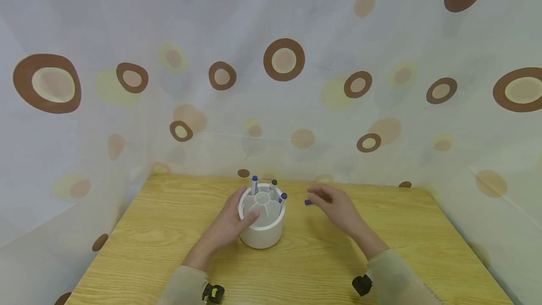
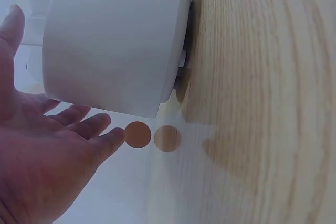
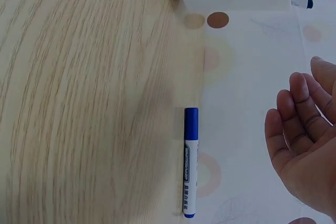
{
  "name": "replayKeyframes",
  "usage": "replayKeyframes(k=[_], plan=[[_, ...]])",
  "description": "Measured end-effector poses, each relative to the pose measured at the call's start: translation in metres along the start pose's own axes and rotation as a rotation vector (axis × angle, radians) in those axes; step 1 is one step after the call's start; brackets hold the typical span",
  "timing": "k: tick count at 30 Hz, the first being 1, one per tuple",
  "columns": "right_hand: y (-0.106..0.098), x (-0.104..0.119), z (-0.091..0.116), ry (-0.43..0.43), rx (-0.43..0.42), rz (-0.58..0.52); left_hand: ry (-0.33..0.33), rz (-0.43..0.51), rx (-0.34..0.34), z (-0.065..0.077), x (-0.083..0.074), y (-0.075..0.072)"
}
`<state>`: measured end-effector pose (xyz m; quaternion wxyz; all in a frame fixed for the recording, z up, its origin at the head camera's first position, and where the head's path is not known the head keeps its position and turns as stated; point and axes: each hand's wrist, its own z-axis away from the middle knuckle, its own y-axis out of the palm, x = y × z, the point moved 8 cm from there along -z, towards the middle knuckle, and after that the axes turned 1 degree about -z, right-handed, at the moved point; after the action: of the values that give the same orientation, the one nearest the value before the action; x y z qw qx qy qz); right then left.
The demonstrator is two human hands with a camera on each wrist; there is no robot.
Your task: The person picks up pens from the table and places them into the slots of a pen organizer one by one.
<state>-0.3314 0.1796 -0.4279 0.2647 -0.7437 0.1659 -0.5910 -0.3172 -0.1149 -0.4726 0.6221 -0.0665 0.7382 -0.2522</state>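
A white round pen holder (image 1: pixel 261 236) with divided compartments stands upright on the table. Several markers are in it, among them a blue-capped marker (image 1: pixel 254 186) and a dark-capped marker (image 1: pixel 273 184). My left hand (image 1: pixel 230 222) grips the holder from its left side, thumb over the rim and fingers along the outer wall. A white marker with a blue cap (image 3: pixel 191 166) lies flat on the wood in the right wrist view. Above and beside it hovers my right hand (image 3: pixel 310 135), fingers loosely bent and holding nothing. In the head view that hand hides most of the lying marker.
The wood-grain table (image 1: pixel 169 239) meets a pale curtain (image 1: pixel 254 107) printed with brown and beige circles, which hangs behind it and along both sides. Black wrist devices sit at both sleeves.
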Motion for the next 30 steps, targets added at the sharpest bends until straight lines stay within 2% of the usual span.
replayKeyframes(k=[8, 20, 25, 30], plan=[[-0.016, -0.027, -0.009, 0.001, -0.005, 0.094, -0.006, 0.017, -0.016, -0.001, -0.001, -0.002], [-0.032, -0.046, -0.016, -0.035, -0.037, 0.171, 0.012, 0.006, 0.008, 0.003, -0.005, -0.002], [-0.034, -0.060, -0.017, -0.014, -0.012, 0.184, -0.021, 0.030, 0.017, 0.004, 0.000, -0.001], [-0.035, -0.074, -0.019, 0.020, 0.011, 0.204, -0.007, 0.034, 0.015, 0.003, -0.001, -0.002]])
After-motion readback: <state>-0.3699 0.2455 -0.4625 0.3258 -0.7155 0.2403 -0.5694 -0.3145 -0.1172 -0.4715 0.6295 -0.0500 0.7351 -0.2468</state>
